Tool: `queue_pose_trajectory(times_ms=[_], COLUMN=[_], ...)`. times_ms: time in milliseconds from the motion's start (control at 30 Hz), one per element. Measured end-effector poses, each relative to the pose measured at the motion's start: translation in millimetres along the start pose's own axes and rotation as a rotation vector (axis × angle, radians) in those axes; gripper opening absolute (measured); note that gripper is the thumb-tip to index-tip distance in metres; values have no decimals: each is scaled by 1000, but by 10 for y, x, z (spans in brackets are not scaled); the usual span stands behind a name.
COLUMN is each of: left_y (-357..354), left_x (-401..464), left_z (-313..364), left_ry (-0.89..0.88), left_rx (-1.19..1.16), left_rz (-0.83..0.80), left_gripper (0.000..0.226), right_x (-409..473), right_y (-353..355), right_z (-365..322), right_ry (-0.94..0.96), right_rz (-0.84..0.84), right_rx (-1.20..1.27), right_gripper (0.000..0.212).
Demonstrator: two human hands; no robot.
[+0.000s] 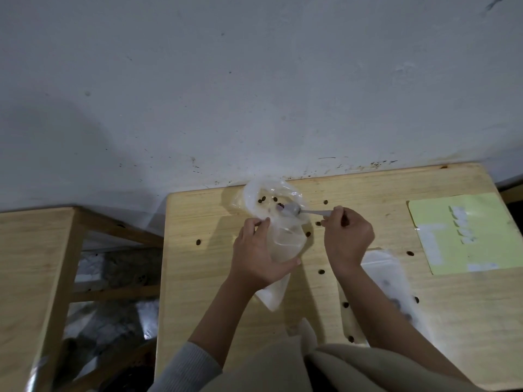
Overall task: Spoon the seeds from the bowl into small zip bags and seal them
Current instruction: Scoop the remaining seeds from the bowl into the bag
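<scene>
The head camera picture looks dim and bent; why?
Head view: dim, soft light, with faint shadows beside the left hand; the wide lens bows the table edge; the spoon in the right hand and the filled bag look blurred.

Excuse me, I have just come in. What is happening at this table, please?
A person is packing seeds into small zip bags. The left hand grips an open clear bag above the wooden table. The right hand holds a spoon whose head is in the white bowl, where a few seeds remain. Loose seeds lie scattered on the table. Another bag with seeds lies under the right forearm.
</scene>
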State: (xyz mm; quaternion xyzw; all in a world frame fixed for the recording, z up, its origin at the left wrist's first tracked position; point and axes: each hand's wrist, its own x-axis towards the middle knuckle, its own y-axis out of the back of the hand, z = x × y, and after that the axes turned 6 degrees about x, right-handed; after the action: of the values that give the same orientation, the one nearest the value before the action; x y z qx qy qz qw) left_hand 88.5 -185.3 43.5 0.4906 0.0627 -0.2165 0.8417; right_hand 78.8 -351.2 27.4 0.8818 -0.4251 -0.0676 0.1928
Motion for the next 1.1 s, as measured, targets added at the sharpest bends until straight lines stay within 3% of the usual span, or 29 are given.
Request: queue_pose_trajectory(times_ms=[167, 433, 500, 667, 1100], left_y=[-1, 11, 18, 41, 90], left_x=[14, 17, 20, 47, 94], left_z=[-18, -10, -12, -23, 25], left_ry=[10, 17, 22, 40, 56], left_rx=[-19, -36, -36, -32, -63], left_rz=[-10, 0, 8, 15, 29], left_gripper=[111, 112, 111, 109, 108], right_x=[-93, -121, -125, -150, -68], right_y=[-75, -158, -164, -140, -221], right_z=[-5, -29, -40, -7, -87], right_ry=[-541, -916, -910, -610, -764], right_rz=[99, 113, 87, -18, 75], right_rx=[378, 629, 653, 529, 528], right_gripper=[34, 18, 17, 18, 18])
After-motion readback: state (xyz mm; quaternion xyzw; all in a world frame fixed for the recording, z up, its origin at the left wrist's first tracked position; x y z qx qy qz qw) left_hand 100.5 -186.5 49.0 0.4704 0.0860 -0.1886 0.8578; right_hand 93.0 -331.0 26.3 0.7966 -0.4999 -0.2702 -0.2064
